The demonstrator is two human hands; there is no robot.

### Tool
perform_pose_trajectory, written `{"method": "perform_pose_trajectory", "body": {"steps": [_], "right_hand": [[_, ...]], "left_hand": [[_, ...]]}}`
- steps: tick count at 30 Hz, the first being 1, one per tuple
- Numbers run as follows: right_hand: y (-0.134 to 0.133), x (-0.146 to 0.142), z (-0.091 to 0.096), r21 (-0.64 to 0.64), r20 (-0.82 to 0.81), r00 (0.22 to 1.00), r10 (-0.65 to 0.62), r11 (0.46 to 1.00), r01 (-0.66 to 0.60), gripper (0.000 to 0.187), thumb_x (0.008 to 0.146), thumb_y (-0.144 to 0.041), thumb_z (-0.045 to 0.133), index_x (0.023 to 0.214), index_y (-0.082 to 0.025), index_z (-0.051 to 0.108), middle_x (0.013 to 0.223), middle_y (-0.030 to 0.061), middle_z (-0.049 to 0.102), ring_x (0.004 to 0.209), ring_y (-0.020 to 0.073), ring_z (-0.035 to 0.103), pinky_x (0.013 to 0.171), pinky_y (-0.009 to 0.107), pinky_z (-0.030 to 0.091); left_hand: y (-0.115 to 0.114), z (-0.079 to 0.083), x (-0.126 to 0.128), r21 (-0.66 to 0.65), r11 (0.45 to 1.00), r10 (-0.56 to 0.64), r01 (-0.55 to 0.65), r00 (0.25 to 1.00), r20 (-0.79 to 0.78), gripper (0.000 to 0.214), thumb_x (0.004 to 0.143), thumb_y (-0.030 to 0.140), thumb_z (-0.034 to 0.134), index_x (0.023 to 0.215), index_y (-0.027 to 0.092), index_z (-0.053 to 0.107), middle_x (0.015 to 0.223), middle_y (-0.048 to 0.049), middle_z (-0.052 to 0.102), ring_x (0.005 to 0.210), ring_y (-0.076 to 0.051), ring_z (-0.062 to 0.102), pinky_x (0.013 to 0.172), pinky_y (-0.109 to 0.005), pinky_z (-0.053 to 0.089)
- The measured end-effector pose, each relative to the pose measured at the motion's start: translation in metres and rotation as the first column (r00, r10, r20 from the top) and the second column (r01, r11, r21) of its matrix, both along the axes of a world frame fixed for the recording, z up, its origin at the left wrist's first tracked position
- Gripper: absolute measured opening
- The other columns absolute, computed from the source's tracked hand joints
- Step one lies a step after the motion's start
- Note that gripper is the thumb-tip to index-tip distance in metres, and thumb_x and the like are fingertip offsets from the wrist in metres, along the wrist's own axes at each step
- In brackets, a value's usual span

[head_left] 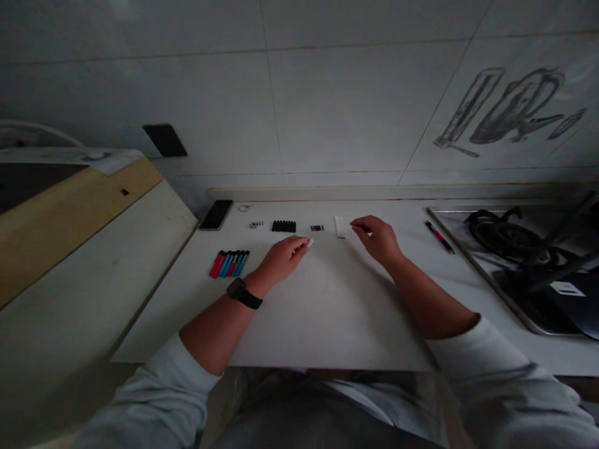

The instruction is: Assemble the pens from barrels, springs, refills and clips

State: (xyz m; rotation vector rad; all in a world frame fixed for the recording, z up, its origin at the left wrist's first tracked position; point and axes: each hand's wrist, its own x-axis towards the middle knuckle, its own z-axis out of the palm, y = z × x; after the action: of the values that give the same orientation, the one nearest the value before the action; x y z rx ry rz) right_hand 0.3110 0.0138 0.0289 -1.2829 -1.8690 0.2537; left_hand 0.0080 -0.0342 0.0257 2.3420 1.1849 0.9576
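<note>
Small white piece (311, 242), centre of frame, pinched in left hand (283, 257); probably light, stiff, best held by edges. Right hand (378, 239) beside white strip (339, 227), fingertips near together; grasp unclear.

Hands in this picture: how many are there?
2: the left hand pinching a small white piece, and the right hand just right of the white strip on the counter. No others show.

A kitchen, a hob (486, 265) with a black burner grate (508, 238) set into the right of the pale counter (346, 324), large tiles (337, 106) lining the far wall, grey kitchenware-like pictures (496, 118) at far right.
</note>
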Motion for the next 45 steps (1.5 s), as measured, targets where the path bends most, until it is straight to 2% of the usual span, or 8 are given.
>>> {"method": "perform_pose_trajectory", "body": {"steps": [4, 8, 12, 23, 27, 32, 39, 45], "right_hand": [[-0.031, -0.046, 0.005, -0.074, -0.098, 0.979, 0.178, 0.980, -0.186, 0.017, 0.093, -0.037, 0.065, 0.097, -0.023, 0.075, 0.091, 0.0057, 0.076, 0.082, 0.0203, 0.070, 0.078, 0.034, 0.056], [-0.049, -0.066, 0.008, -0.055, -0.086, 0.954, 0.289, 0.954, -0.294, 0.014, 0.095, -0.033, 0.065, 0.097, -0.023, 0.075, 0.092, 0.0054, 0.076, 0.084, 0.0199, 0.070, 0.078, 0.032, 0.055], [-0.052, -0.068, 0.010, 0.002, -0.046, 0.951, 0.306, 0.952, -0.307, 0.015, 0.096, -0.032, 0.063, 0.098, -0.024, 0.075, 0.093, 0.0061, 0.076, 0.085, 0.0209, 0.070, 0.081, 0.034, 0.055], [-0.050, -0.067, 0.003, -0.038, -0.028, 0.940, 0.340, 0.939, -0.341, 0.012, 0.094, -0.031, 0.068, 0.096, -0.022, 0.075, 0.088, 0.0038, 0.075, 0.078, 0.0173, 0.069, 0.074, 0.029, 0.053], [-0.050, -0.068, -0.001, -0.032, -0.066, 0.920, 0.385, 0.921, -0.388, 0.016, 0.093, -0.033, 0.070, 0.102, -0.021, 0.075, 0.088, 0.0045, 0.075, 0.077, 0.0165, 0.069, 0.074, 0.029, 0.054], [-0.049, -0.070, 0.000, -0.025, -0.129, 0.902, 0.413, 0.908, -0.419, 0.015, 0.094, -0.034, 0.069, 0.099, -0.021, 0.074, 0.088, 0.0048, 0.074, 0.076, 0.0160, 0.068, 0.071, 0.028, 0.054], [-0.050, -0.068, 0.004, -0.023, -0.291, 0.905, 0.311, 0.943, -0.331, 0.023, 0.092, -0.043, 0.071, 0.099, -0.022, 0.072, 0.087, 0.0049, 0.070, 0.078, 0.0167, 0.067, 0.072, 0.030, 0.055], [-0.052, -0.067, 0.011, -0.045, -0.251, 0.884, 0.393, 0.908, -0.416, 0.024, 0.096, -0.044, 0.066, 0.104, -0.023, 0.074, 0.094, 0.0054, 0.069, 0.082, 0.0162, 0.064, 0.071, 0.028, 0.052]], "left_hand": [[-0.003, 0.003, 0.002, 0.008, 0.999, -0.035, 0.035, 0.999, -0.016, 0.023, 0.102, 0.029, 0.056, 0.117, 0.021, 0.071, 0.109, -0.0087, 0.074, 0.100, -0.021, 0.067, 0.093, -0.038, 0.053], [-0.006, 0.006, 0.005, 0.012, 0.996, -0.092, 0.092, 0.995, -0.047, 0.023, 0.102, 0.028, 0.056, 0.118, 0.021, 0.071, 0.107, -0.0090, 0.073, 0.100, -0.022, 0.068, 0.090, -0.036, 0.053], [-0.008, 0.007, 0.006, 0.014, 0.993, -0.113, 0.113, 0.992, -0.049, 0.023, 0.101, 0.027, 0.058, 0.119, 0.021, 0.071, 0.107, -0.0089, 0.073, 0.098, -0.021, 0.068, 0.089, -0.035, 0.053], [-0.009, 0.007, 0.007, 0.034, 0.989, -0.138, 0.141, 0.987, -0.079, 0.021, 0.100, 0.025, 0.060, 0.118, 0.022, 0.072, 0.106, -0.0075, 0.073, 0.098, -0.020, 0.068, 0.088, -0.035, 0.054], [-0.010, 0.008, 0.008, 0.031, 0.989, -0.138, 0.141, 0.987, -0.082, 0.017, 0.100, 0.024, 0.061, 0.112, 0.022, 0.073, 0.104, -0.0063, 0.074, 0.097, -0.020, 0.068, 0.086, -0.033, 0.053], [-0.011, 0.010, 0.008, 0.020, 0.994, -0.108, 0.109, 0.992, -0.058, 0.015, 0.098, 0.024, 0.064, 0.111, 0.021, 0.071, 0.105, -0.0057, 0.074, 0.095, -0.019, 0.069, 0.085, -0.032, 0.053], [-0.008, 0.008, 0.007, 0.047, 0.999, -0.024, 0.027, 0.998, -0.054, 0.010, 0.094, 0.024, 0.070, 0.101, 0.018, 0.073, 0.098, -0.0063, 0.074, 0.090, -0.019, 0.068, 0.081, -0.031, 0.053], [-0.007, 0.008, 0.007, 0.007, 0.998, -0.066, 0.067, 0.997, -0.050, 0.013, 0.094, 0.025, 0.070, 0.105, 0.019, 0.074, 0.101, -0.0067, 0.074, 0.093, -0.020, 0.069, 0.084, -0.032, 0.054]]}}
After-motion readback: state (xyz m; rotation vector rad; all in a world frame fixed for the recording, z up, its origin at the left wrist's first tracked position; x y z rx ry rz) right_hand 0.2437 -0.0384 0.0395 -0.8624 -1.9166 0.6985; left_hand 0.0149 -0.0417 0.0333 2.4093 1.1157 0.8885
